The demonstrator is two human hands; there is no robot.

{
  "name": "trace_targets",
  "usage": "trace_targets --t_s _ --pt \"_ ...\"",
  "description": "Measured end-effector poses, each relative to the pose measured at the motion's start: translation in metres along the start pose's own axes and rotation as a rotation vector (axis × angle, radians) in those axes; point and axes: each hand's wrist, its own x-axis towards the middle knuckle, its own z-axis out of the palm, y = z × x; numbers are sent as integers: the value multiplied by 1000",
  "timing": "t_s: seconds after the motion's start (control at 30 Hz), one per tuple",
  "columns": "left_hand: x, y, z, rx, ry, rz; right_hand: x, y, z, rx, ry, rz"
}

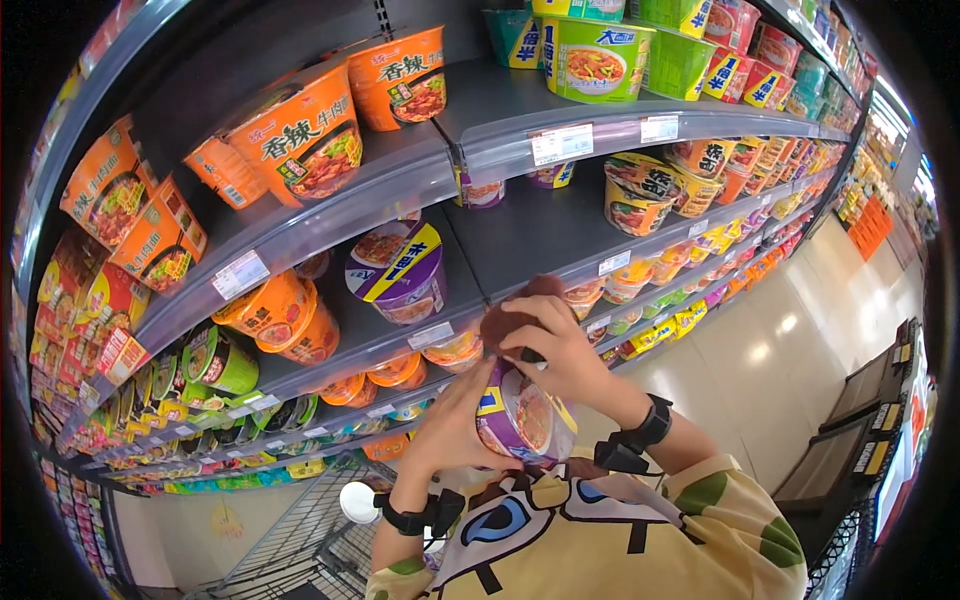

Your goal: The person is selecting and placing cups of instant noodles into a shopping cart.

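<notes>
My left hand [448, 424] holds the side of a purple instant noodle bowl [531, 416], tilted in front of my chest with a picture of noodles facing up. My right hand [559, 349] is just above the bowl, with its fingers bent around a dark brown, fuzzy, rounded item [504, 326]. What that item is I cannot tell, and the fingers hide part of it. Ahead on the shelf sits a similar purple noodle bowl [409, 300], its lid tilted towards me.
Orange noodle tubs [300, 139] line the upper shelf [405, 169], with green tubs [596, 64] to the right. Yellow-lidded bowls [637, 206] stand below those. A wire shopping cart [300, 525] is at lower left. Dark bins [825, 465] border the tiled aisle [739, 360] at right.
</notes>
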Motion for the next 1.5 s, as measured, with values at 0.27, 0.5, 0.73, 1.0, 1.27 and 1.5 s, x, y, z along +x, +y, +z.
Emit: trace_targets --t_s 0.27,0.5,0.73,1.0,1.27,1.5 --pt "1 -22 8 -367 207 -103 0 -25 -6 233 -119 -200" --pt "-11 -17 -9 -218 324 -177 6 -29 -11 347 -233 -292" --pt "-4 -9 -7 -389 269 -63 25 0 -7 115 -127 -217" --pt "-2 -15 -3 -558 317 -109 -6 31 -11 103 174 225" --pt "17 -16 6 -369 301 -138 5 -3 -20 201 -105 -215" --pt "2 -39 5 -525 488 -186 -4 -4 -36 169 223 22"
